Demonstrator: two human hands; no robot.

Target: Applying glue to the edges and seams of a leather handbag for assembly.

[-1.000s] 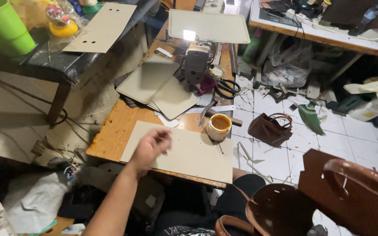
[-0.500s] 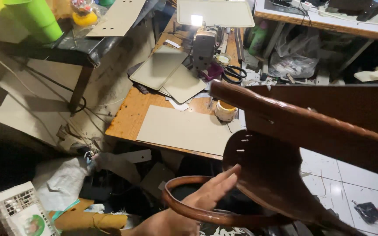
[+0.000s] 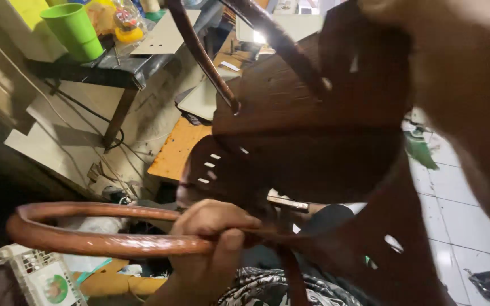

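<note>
A brown leather bag (image 3: 313, 124) is held up close before the camera, filling most of the view above the wooden worktable (image 3: 178, 148). Its rounded brown handle (image 3: 103, 243) is gripped by the left hand (image 3: 214, 243), the fingers closed over it and the thumb pressed along its underside. The right hand (image 3: 460, 68) is seen only as a blur at the upper right edge against the bag (whether its fingers are closed cannot be told).

A green plastic cup (image 3: 75, 31) is set on the dark side table (image 3: 114, 65) at the upper left, with a pale card sheet (image 3: 165, 34) laid just beside it. A white plastic basket (image 3: 35, 272) bearing a round green label is seen at the lower left.
</note>
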